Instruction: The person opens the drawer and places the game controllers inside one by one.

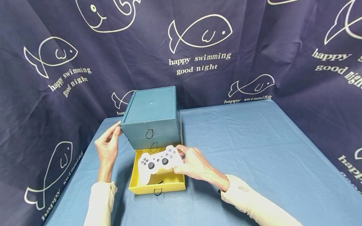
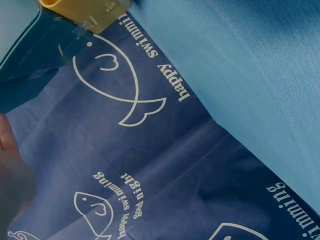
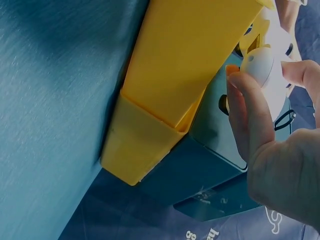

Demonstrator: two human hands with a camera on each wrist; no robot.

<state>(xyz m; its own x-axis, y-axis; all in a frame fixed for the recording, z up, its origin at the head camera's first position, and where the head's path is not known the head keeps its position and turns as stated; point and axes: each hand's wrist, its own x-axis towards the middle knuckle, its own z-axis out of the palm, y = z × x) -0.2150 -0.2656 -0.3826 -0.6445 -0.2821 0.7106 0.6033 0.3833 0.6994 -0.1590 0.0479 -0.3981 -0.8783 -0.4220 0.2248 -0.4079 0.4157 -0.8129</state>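
A white game controller (image 1: 160,160) with two black thumbsticks is over the pulled-out yellow drawer (image 1: 158,189), tilted with its buttons toward the head camera. My right hand (image 1: 195,163) grips the controller's right end between thumb and fingers. In the right wrist view the thumb and fingers (image 3: 257,112) pinch its rounded white handle. At the upper left corner of the teal drawer box (image 1: 151,105), my left hand (image 1: 108,146) holds the front edge with fingertips and thumb. Only part of that hand shows in the left wrist view.
Two teal drawer fronts with black loop pulls (image 1: 149,134) sit above the yellow drawer, both pushed in. The drawer's own loop pull (image 1: 158,192) hangs at its front. Blue cloth (image 1: 240,141) covers the table, and a dark blue fish-print curtain (image 1: 198,78) stands behind and at both sides.
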